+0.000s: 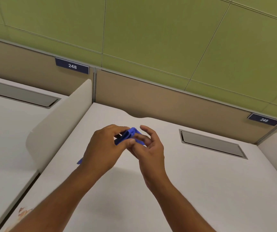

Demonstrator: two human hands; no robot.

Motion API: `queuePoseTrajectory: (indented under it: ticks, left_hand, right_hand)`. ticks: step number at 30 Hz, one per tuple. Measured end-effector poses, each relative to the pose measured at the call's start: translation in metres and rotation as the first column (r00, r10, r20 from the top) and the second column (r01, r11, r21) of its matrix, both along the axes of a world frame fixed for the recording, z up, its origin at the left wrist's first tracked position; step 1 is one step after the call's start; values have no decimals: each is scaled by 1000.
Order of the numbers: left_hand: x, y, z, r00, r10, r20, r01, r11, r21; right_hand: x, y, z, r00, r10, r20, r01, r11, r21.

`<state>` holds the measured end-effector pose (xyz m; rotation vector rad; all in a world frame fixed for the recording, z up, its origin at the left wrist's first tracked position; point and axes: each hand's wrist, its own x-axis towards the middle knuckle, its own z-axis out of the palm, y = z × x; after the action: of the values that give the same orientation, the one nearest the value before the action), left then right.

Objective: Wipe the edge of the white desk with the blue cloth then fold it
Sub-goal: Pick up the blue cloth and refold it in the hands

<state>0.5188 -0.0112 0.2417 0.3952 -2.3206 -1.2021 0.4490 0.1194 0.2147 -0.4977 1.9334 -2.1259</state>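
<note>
The blue cloth [128, 135] is bunched small and held in the air above the middle of the white desk [193, 178]. My left hand [103, 148] pinches it between thumb and fingers, and a small blue tip of the cloth pokes out below that wrist. My right hand [148, 145] meets it from the right, fingers partly spread, fingertips touching the cloth's right side. Most of the cloth is hidden behind my fingers.
A curved white divider [57, 124] stands along the desk's left side, with a neighbouring desk [5, 139] beyond. A grey cable hatch [211, 144] is set into the desk at right. Tan back panels carry number plates 248 [72, 66] and 249 [263, 120].
</note>
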Motion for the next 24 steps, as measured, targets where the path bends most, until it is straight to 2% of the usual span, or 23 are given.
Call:
queuePoseTrajectory:
  ticks: [3, 8, 10, 12, 14, 17, 20, 24]
  left_hand:
    - [2, -4, 2, 990, 119, -79, -125, 989, -74]
    - [7, -7, 3, 955, 232, -188, -277, 922, -270]
    - [11, -5, 0, 950, 232, -210, -292, 898, -330]
    - [14, -1, -3, 942, 248, -225, -316, 880, -355]
    - [17, 3, -6, 931, 282, -230, -350, 866, -356]
    - [24, 8, -13, 921, 325, -213, -385, 841, -381]
    - [36, 9, -24, 899, 394, -192, -438, 806, -397]
    - [60, 11, -38, 813, 562, -155, -572, 718, -396]
  right_hand:
    - [-4, -9, 1, 995, 37, -91, -36, 999, 5]
    - [-16, -10, -7, 935, 62, -350, -6, 987, 159]
    - [-24, -9, -16, 864, 94, -495, 62, 955, 289]
    - [-35, -5, -26, 780, 240, -578, 75, 881, 467]
    - [-49, -1, -38, 720, 413, -558, 11, 797, 604]
    - [-69, -1, -52, 665, 541, -515, -100, 747, 657]
    - [-84, -6, -60, 680, 595, -429, -215, 721, 659]
    - [-97, -15, -61, 707, 663, -248, -447, 689, 570]
